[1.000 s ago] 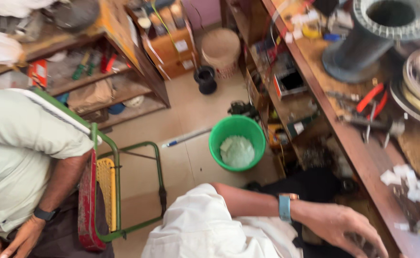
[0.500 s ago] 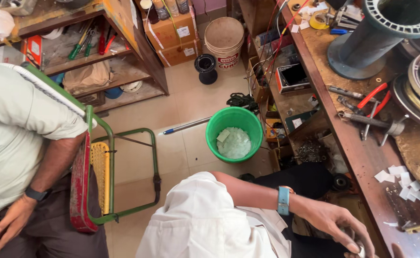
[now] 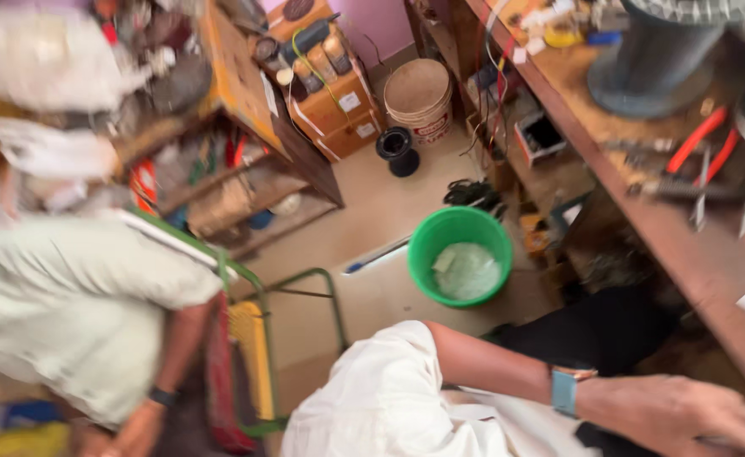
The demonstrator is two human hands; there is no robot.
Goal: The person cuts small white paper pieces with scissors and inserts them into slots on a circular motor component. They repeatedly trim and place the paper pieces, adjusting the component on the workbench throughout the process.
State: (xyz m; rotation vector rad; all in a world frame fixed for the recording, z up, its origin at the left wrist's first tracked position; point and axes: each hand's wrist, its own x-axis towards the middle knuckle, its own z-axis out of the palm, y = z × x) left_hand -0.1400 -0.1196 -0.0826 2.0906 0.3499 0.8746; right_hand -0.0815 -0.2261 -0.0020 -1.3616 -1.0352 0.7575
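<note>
My left hand (image 3: 673, 415) lies at the bottom right by the near edge of the wooden workbench (image 3: 686, 254), fingers apart, holding nothing. Its wrist carries a watch with a blue strap (image 3: 565, 391), and the white sleeve (image 3: 381, 406) fills the bottom middle. My dark trousers (image 3: 593, 338) show just above the forearm. My right hand is out of sight. The whole picture is blurred by motion.
Another person in a pale green shirt (image 3: 76, 305) stands at the left beside a green metal frame (image 3: 258, 338). A green bucket (image 3: 461, 254) sits on the floor. Red-handled pliers (image 3: 698, 140) and a grey spool (image 3: 652, 59) are on the bench; boxes (image 3: 339, 110) and a beige bucket (image 3: 419, 97) stand farther back.
The view has swung and blurred; shelves and boxes at the back now show more. My left hand stays by the bench edge, lower right in frame. The other person has shifted little.
</note>
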